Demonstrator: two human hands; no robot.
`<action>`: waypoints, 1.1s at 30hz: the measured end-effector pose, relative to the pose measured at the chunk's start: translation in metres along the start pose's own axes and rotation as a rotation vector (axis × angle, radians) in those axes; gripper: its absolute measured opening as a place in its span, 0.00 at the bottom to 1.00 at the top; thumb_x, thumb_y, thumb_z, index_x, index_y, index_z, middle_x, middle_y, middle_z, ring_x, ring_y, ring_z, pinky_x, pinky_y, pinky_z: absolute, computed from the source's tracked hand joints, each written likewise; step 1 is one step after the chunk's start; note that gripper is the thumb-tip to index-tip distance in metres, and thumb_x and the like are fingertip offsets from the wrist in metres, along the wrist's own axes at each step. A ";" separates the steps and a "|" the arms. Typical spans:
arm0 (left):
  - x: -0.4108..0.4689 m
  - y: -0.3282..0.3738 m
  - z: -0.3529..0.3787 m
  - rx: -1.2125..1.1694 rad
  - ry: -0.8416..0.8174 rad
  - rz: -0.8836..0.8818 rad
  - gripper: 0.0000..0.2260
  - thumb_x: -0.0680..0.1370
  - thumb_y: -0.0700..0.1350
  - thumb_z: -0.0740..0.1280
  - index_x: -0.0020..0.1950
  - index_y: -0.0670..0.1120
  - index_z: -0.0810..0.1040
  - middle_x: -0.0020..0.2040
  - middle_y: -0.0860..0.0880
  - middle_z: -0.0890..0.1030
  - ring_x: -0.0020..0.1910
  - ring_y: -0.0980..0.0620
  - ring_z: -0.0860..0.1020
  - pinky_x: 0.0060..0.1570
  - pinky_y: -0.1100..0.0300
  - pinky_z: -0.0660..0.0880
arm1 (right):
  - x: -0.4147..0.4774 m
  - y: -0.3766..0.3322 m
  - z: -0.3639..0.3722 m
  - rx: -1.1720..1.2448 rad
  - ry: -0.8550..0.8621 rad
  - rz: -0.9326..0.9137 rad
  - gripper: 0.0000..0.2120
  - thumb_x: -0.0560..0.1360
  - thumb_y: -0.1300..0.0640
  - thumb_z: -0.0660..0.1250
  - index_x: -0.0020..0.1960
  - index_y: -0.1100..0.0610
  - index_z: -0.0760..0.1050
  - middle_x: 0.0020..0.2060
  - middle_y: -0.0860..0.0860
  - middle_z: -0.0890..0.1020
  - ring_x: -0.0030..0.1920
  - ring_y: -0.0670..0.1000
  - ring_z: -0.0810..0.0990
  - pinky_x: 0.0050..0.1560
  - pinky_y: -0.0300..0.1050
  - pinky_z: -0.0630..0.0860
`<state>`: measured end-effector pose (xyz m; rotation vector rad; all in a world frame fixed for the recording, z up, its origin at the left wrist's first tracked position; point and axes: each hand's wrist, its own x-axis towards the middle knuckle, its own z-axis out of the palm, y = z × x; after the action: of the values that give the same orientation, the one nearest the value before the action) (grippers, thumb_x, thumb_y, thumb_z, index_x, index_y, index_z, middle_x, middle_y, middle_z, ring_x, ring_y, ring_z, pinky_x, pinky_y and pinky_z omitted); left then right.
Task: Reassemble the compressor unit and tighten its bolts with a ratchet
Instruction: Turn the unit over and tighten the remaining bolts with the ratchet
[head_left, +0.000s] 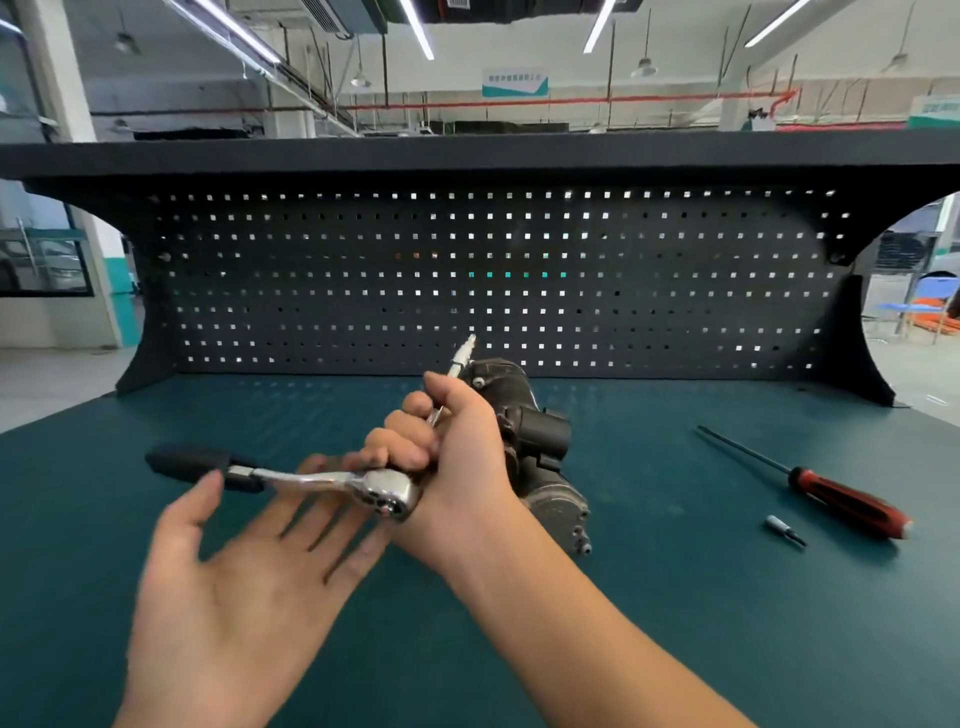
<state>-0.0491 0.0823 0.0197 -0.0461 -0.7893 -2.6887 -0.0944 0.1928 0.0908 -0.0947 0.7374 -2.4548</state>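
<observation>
My right hand (457, 457) grips the chrome head of a ratchet (387, 491), whose black handle (195, 465) points left. The same fist holds a thin silver extension bar (462, 358) that sticks up and away. My left hand (244, 566) lies open, palm up, just under the ratchet's shaft, its thumb near the handle. The dark compressor unit (540, 447) lies on the green bench mat (675, 597) right behind my right hand, partly hidden by it.
A red-and-black screwdriver (841, 499) lies on the mat at the right, with a small silver bit socket (784, 530) beside it. A black pegboard (493, 280) closes off the back of the bench.
</observation>
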 end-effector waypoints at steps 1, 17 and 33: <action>0.003 0.005 0.013 -0.058 -0.012 0.057 0.22 0.49 0.50 0.76 0.39 0.42 0.81 0.42 0.49 0.84 0.44 0.47 0.84 0.48 0.47 0.77 | 0.002 0.003 -0.003 -0.051 0.002 0.000 0.20 0.76 0.53 0.58 0.26 0.55 0.64 0.17 0.46 0.57 0.16 0.46 0.57 0.23 0.33 0.63; 0.062 -0.009 0.093 0.161 -0.042 0.334 0.17 0.78 0.53 0.60 0.31 0.49 0.66 0.23 0.55 0.63 0.19 0.57 0.59 0.19 0.66 0.59 | 0.027 -0.073 -0.106 -1.434 0.224 -0.730 0.15 0.74 0.47 0.67 0.60 0.43 0.74 0.64 0.38 0.71 0.66 0.39 0.67 0.60 0.27 0.60; 0.057 -0.023 0.095 0.368 -0.485 0.255 0.18 0.73 0.51 0.56 0.22 0.50 0.64 0.20 0.53 0.52 0.17 0.54 0.49 0.19 0.70 0.51 | 0.049 -0.077 -0.127 -1.149 0.175 -0.823 0.09 0.68 0.48 0.73 0.48 0.43 0.78 0.46 0.39 0.82 0.47 0.34 0.79 0.47 0.25 0.72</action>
<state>-0.1158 0.1327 0.0950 -0.6794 -1.3074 -2.2727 -0.2021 0.2809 0.0199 -0.7334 2.4845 -2.3350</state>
